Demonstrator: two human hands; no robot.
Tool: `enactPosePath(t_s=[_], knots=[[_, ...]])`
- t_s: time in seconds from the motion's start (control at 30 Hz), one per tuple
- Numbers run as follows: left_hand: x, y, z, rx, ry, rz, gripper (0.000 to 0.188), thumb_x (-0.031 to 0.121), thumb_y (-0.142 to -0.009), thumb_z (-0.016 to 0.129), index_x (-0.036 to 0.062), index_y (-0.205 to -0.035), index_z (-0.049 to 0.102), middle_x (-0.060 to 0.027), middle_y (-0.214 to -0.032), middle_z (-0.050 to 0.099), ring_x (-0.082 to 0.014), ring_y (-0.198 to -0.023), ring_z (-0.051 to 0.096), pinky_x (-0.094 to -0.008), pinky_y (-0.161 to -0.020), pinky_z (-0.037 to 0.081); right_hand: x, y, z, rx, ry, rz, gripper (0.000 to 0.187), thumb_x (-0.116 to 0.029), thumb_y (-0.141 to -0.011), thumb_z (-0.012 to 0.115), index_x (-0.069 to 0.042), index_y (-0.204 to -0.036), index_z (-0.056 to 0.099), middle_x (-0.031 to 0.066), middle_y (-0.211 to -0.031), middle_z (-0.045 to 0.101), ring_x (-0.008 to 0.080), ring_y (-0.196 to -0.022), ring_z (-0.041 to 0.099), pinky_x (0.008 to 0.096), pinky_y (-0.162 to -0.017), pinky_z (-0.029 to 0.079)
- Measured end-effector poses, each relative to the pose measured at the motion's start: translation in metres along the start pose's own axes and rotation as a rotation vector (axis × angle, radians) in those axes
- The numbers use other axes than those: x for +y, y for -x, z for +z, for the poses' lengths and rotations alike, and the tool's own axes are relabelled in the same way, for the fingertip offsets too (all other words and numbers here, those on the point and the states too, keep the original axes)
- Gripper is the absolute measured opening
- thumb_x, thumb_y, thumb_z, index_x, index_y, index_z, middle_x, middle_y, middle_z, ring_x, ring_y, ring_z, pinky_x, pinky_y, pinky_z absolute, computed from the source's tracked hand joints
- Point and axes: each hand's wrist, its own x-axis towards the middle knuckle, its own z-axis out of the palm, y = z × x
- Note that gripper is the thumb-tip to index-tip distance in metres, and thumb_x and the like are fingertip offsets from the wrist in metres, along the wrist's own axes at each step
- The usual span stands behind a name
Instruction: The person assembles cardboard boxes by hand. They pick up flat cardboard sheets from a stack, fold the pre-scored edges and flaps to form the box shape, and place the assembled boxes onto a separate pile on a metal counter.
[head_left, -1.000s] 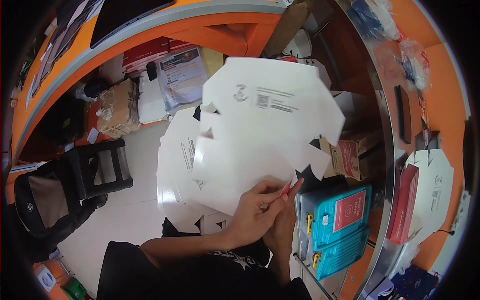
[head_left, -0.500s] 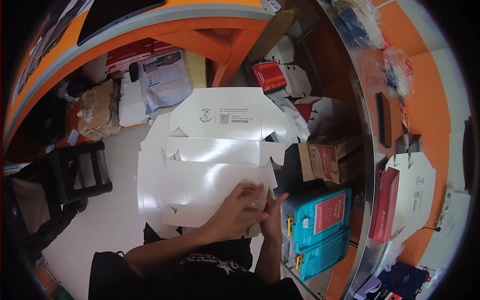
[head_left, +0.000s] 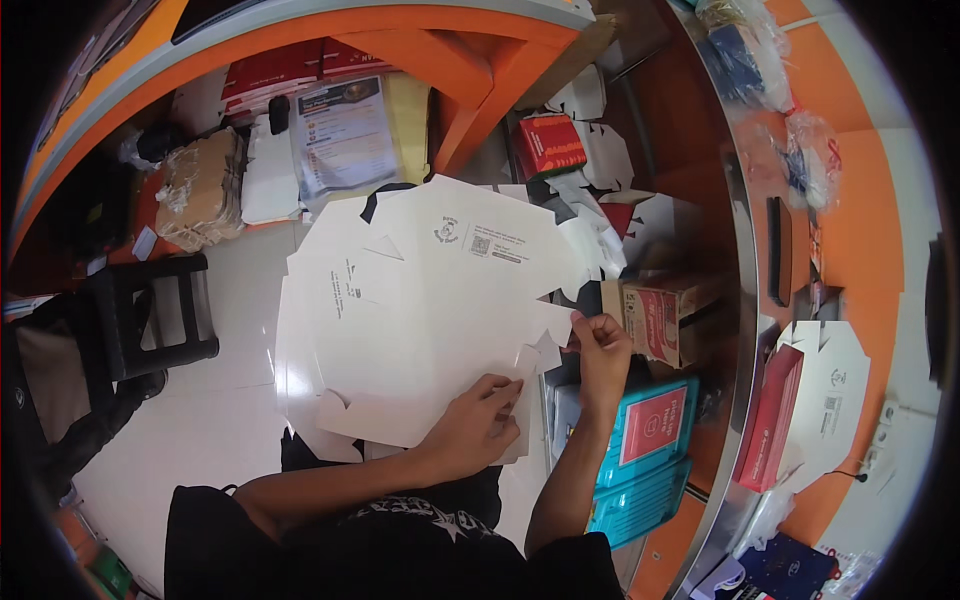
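In front of me lies a flat white cardboard box blank [head_left: 420,320] with printing on its far part and slots and tabs round its edges. Another white sheet shows beneath it at the left side. My right hand [head_left: 604,350] pinches a tab at the blank's right edge between thumb and forefinger, the other fingers curled. My left hand [head_left: 470,430] rests on the blank's near right part, fingers apart and slightly bent, with no object seen in them.
Teal-lidded bins [head_left: 650,430] stand at the right, below an open brown carton [head_left: 660,315]. A steel-edged orange counter [head_left: 870,220] holds a folded red-and-white box [head_left: 790,410]. Beyond the blank is an orange shelf with papers [head_left: 345,130]. A black stool [head_left: 155,315] stands left.
My right hand has moved away from the left one, up and right, onto the tab. The blank's raised folds now lie flatter, its far part turned clockwise. My left hand stays near its place.
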Motion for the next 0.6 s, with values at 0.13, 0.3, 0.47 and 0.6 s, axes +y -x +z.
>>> enactPosePath(t_s=[0.13,0.3,0.47,0.6], knots=[[-0.006,0.001,0.0,0.019,0.003,-0.032,0.048,0.007,-0.089,0.06,-0.0058,-0.134,0.049,-0.0204,-0.127,0.049,-0.033,-0.105,0.066,-0.0368,-0.089,0.057,-0.011,0.005,-0.001,-0.075,-0.021,-0.009,0.01,-0.005,-0.086,0.069,0.005,-0.086,0.067,0.0058,-0.07,0.065,0.0117,-0.065,0.062,0.0264,-0.063,0.051],[-0.009,-0.004,0.006,0.08,0.166,-0.046,0.041,0.003,-0.092,0.056,-0.0083,-0.131,0.05,-0.0223,-0.126,0.05,-0.0355,-0.106,0.064,-0.0358,-0.091,0.056,-0.009,0.049,0.001,-0.109,0.287,-0.12,0.016,-0.002,-0.082,0.068,0.004,-0.096,0.072,0.0103,-0.079,0.072,0.0134,-0.073,0.069,0.026,-0.069,0.054],[-0.011,-0.004,0.01,0.129,0.102,0.061,0.036,0.001,-0.093,0.057,-0.0101,-0.126,0.052,-0.0239,-0.125,0.05,-0.037,-0.111,0.06,-0.0374,-0.093,0.055,-0.019,0.082,0.022,0.012,0.307,-0.172,0.018,-0.002,-0.081,0.069,0.004,-0.098,0.072,0.0128,-0.079,0.072,0.0182,-0.075,0.072,0.0285,-0.068,0.055],[-0.014,-0.006,0.012,0.134,0.11,0.116,0.032,0.002,-0.093,0.057,-0.0104,-0.123,0.053,-0.0242,-0.124,0.05,-0.0378,-0.108,0.061,-0.0382,-0.091,0.055,-0.024,0.075,0.023,0.044,0.283,-0.156,0.017,-0.002,-0.081,0.07,0.005,-0.096,0.072,0.0144,-0.079,0.071,0.0194,-0.074,0.072,0.0272,-0.066,0.055]])
